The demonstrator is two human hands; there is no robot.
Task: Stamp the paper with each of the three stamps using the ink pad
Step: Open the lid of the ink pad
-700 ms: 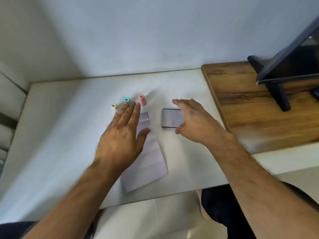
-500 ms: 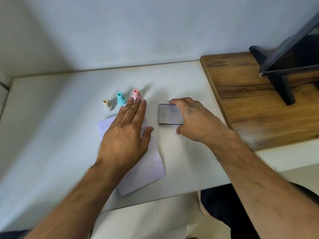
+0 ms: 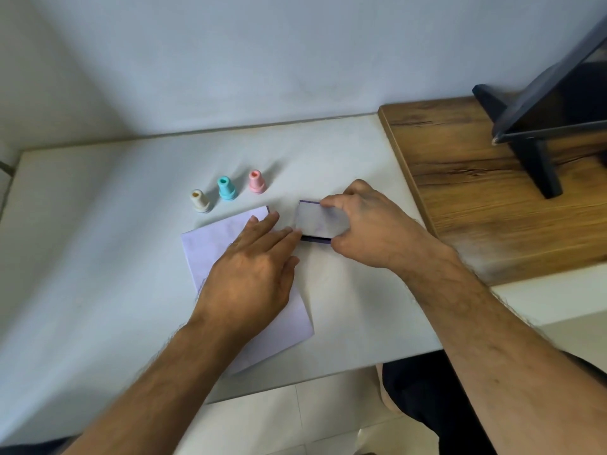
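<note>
Three small stamps stand in a row on the white table: a cream stamp (image 3: pixel 200 200), a teal stamp (image 3: pixel 226 188) and a pink stamp (image 3: pixel 256 181). In front of them lies a pale lilac sheet of paper (image 3: pixel 213 244). My left hand (image 3: pixel 251 274) rests flat on the paper, its fingertips touching the left edge of the ink pad (image 3: pixel 317 222). My right hand (image 3: pixel 371 229) grips the ink pad's clear lid by its far and near edges; the lid is tilted up a little, and a dark gap shows under its front edge.
The white table (image 3: pixel 98 257) ends at a wall behind. A raised wooden board (image 3: pixel 476 198) borders the ink pad's right side and carries a black stand with a dark screen (image 3: pixel 551 116). Tiled floor and my dark-clothed leg show below the table's front edge.
My left hand slid right, from near the stamps to the ink pad's left edge. My right hand closed on the pad's lid, whose front edge has come up slightly.
</note>
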